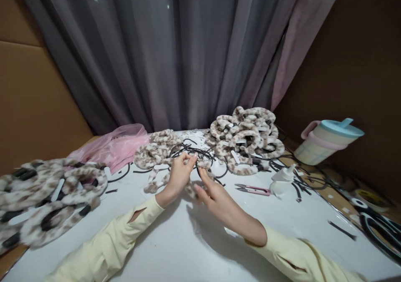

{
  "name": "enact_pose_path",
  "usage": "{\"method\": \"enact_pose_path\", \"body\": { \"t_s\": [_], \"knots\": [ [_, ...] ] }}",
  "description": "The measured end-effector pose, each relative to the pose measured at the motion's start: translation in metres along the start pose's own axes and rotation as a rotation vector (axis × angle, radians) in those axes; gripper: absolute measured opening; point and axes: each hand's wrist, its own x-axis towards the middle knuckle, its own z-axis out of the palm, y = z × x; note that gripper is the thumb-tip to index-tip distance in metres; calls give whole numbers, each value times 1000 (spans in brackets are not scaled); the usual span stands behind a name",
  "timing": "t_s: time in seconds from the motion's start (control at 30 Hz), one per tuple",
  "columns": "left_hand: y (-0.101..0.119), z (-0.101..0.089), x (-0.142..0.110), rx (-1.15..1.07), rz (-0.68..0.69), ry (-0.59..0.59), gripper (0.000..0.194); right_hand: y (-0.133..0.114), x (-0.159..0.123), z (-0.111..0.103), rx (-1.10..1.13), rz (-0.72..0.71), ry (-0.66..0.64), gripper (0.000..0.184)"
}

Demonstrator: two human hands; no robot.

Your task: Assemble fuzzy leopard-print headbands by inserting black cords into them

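Over the middle of the white table, my left hand (181, 174) is closed in a pinch, thumb and forefinger pressed together. What sits in its fingertips is too small to make out. Close by on the right, my right hand (217, 196) has its fingers around a strip of spotted plush (191, 190), brown on white, partly hidden by both hands. Just beyond the fingertips lies a tangle of thin black cords (200, 151). Spotted plush rings (148, 156) rest left of the cords, beside a white tag (161, 166).
Plush rings with white tags are heaped at back right (247, 138) and at left (62, 186). A pink plastic bag (112, 144) lies behind. Right are thread snips (253, 189), a small white bottle (282, 180), a lidded cup (326, 142) and black-handled scissors (380, 232).
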Motion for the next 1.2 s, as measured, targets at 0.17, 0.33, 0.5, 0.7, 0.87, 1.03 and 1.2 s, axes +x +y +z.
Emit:
{"method": "enact_pose_path", "body": {
  "t_s": [0.17, 0.33, 0.5, 0.7, 0.87, 1.03, 1.2],
  "knots": [
    [4, 6, -4, 13, 12, -14, 34, 6, 14, 2, 353, 284, -77, 41],
    [3, 11, -10, 231, 248, -36, 25, 4, 18, -5, 467, 263, -52, 33],
    [-7, 9, -6, 480, 795, -27, 23, 4, 15, -16, 349, 229, -34, 34],
    [-5, 7, -3, 584, 910, -26, 24, -4, 14, -28, 165, 189, -20, 24],
    [-5, 6, -4, 590, 932, -28, 26, -10, 8, -34, 41, 161, -29, 22],
    [-8, 5, -5, 587, 930, -46, 26, -14, 4, -38, -94, 100, -81, 23],
    [-6, 3, -8, 472, 816, -85, 25, -4, 10, -46, -258, -67, 2, 21]
  ]
}}
